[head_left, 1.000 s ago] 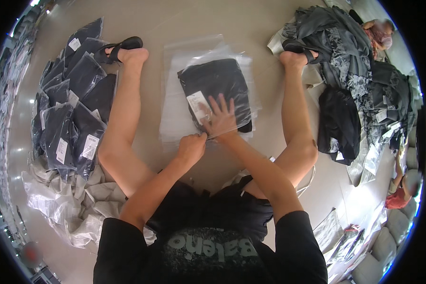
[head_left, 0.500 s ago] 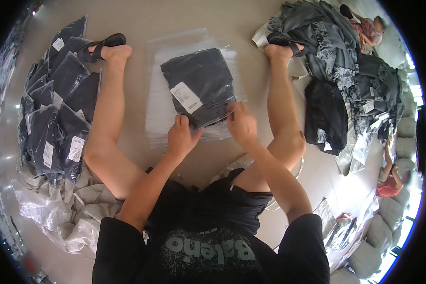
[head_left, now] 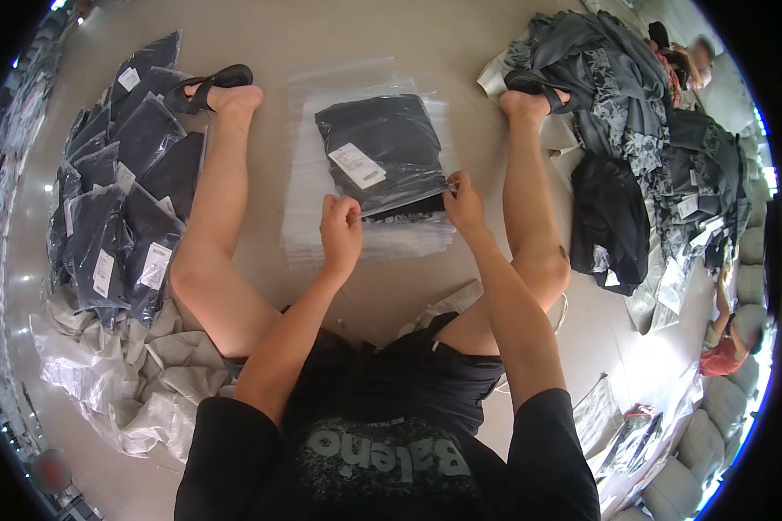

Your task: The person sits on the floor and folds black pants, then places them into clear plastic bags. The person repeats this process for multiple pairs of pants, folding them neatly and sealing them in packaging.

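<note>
Between my legs lies a folded dark garment inside a clear plastic bag, with a white tag on it. Under it is a stack of flat clear bags. At the bag's near left corner my left hand is closed, fingers curled on the plastic edge. My right hand pinches the bag's near right corner between thumb and fingers. A strip of dark cloth shows just below the bag's near edge, between the two hands.
Several bagged dark garments are heaped at the left, above crumpled pale sheeting. On the right lies a pile of grey and patterned garments with a black bundle. Other people sit at the far right edge.
Both hands have moved apart slightly at the bag's near edge. The near edge of the bag now looks straighter, with dark cloth showing below it. The whole view has shifted a little.
</note>
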